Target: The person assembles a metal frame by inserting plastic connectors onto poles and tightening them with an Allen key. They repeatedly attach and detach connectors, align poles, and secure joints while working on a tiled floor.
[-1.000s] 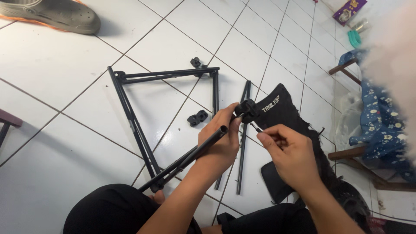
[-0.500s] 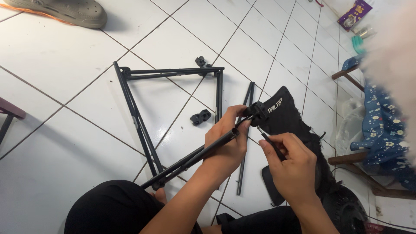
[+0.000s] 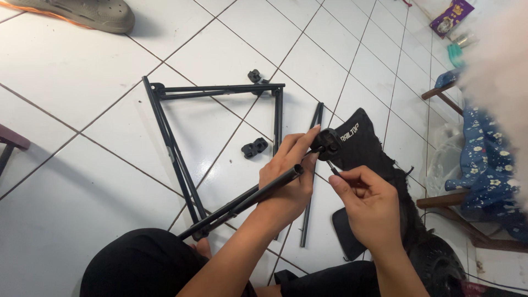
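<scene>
My left hand (image 3: 289, 173) grips a black metal tube (image 3: 242, 202) that slants from my lap up to the middle of the view, and its fingertips pinch a black plastic connector (image 3: 329, 141) just past the tube's open end. My right hand (image 3: 369, 204) pinches a thin black tool or rod (image 3: 333, 167) whose tip points up at that connector. On the white tiled floor (image 3: 82, 148) beyond my hands lies a partly assembled black tube frame (image 3: 220, 89), roughly triangular.
A loose black clip (image 3: 253, 148) lies on the tiles, another (image 3: 254, 76) by the frame's far bar. A single black rod (image 3: 309, 181) lies under my hands. A black fabric bag (image 3: 368, 154) sits right of centre. A grey shoe (image 3: 82, 12) is top left; blue floral cloth (image 3: 487, 170) on wooden furniture at right.
The view has shifted slightly. My right hand has brought the thin tool up closer to the connector. My left hand keeps its hold on the tube and connector.
</scene>
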